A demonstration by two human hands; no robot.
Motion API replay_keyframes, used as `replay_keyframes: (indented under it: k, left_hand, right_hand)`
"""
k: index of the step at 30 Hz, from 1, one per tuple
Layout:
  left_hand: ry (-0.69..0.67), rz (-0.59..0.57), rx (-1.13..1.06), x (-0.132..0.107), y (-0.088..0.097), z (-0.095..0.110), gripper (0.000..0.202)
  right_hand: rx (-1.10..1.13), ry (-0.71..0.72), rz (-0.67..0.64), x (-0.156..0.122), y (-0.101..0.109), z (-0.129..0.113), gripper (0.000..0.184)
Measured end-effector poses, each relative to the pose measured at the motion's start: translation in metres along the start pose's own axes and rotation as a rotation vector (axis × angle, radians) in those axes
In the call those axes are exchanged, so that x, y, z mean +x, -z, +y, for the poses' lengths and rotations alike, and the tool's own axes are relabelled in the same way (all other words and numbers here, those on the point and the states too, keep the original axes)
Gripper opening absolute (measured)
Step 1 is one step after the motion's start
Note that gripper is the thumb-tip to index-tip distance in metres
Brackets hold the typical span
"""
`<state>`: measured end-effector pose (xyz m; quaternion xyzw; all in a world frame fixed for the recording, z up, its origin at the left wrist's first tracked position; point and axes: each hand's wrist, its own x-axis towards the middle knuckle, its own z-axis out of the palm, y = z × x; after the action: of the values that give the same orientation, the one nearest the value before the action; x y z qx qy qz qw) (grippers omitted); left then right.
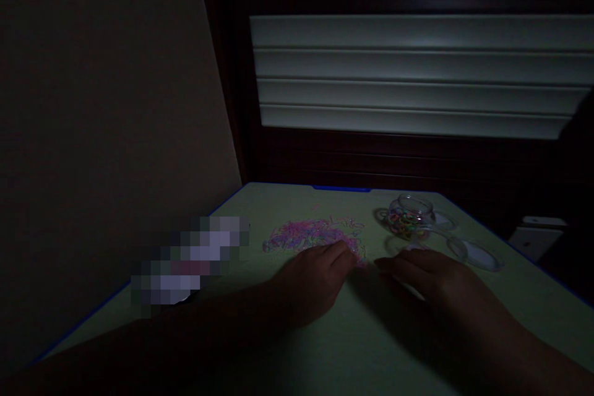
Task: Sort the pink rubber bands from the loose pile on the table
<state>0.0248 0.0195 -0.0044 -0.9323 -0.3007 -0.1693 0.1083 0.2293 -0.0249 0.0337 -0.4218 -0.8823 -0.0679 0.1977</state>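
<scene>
A loose pile of small pink, purple and pale rubber bands [306,236] is spread on the tabletop. My left hand [318,278] rests at the pile's near right edge, its fingers curled and pressed together; whatever is between them is hidden. Just right of it, my right hand [429,278] is closed with thumb and fingertips together, pointing toward the pile. I cannot make out anything in its pinch. Behind my right hand stands a clear round jar [411,218] partly filled with multicoloured bands, its mouth uncovered. The dim light blurs the fine detail.
Clear round containers or lids [480,255] lie right of the jar. A blurred-out object [190,260] lies on the left of the pale table [278,359], which has a blue edge. A wall [111,74] rises at left, and a dark panel with light slats [408,68] stands behind.
</scene>
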Motion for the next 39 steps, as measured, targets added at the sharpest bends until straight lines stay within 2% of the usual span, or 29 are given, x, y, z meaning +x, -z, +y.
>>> replay_keyframes:
  k: [4,7,13,23,29,33,39]
  left_hand:
    - [-0.038,0.017,-0.002,0.000,0.000,0.001,0.019]
    - [-0.054,0.064,0.004,0.000,0.001,0.002,0.019]
    - [-0.106,0.067,-0.002,0.000,0.004,0.002,0.018]
    - [-0.072,0.071,-0.055,0.002,0.006,0.006,0.021]
    - [-0.079,0.078,-0.056,0.003,0.011,0.007,0.021]
    - [-0.098,0.068,-0.041,0.002,0.007,0.005,0.022]
    - [-0.120,0.120,-0.005,0.001,0.001,0.002,0.021]
  right_hand:
    - [-0.007,0.046,0.049,-0.001,-0.005,0.003,0.016]
    - [0.001,0.068,0.050,-0.001,-0.007,0.005,0.016]
    - [-0.030,0.080,0.025,-0.001,-0.004,0.003,0.017]
    - [-0.013,0.034,0.006,-0.001,-0.002,0.001,0.016]
    - [0.073,-0.025,-0.014,0.001,0.001,-0.002,0.015]
    - [0.125,-0.021,0.016,0.000,-0.001,-0.002,0.017]
    - [0.175,-0.004,0.028,-0.002,-0.003,0.000,0.017]
